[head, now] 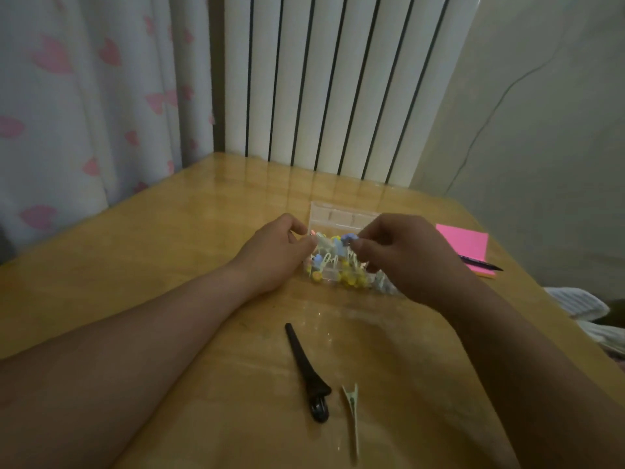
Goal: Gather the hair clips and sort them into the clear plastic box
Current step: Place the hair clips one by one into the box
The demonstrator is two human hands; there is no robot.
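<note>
Black clip (306, 370) and pale clip (351, 418) lie loose on bench (152, 225), lower centre, well apart from box (338, 214) at mid-frame. Step: loading small clips. R hand (406, 258) fingers pinch blue clip (345, 239) over box. L hand (274, 252) fingers curl at box's left edge; grip unclear. Next: drop blue clip in, then fetch loose pair.

One camera only, worn on the person's head. It looks forward and down over the wooden table (169, 248) toward the radiator (324, 79) at the far edge. It sits close: the left hand (274, 253) and right hand (407, 258) land mid-frame, and the wide lens seems to bow the borders.
</note>
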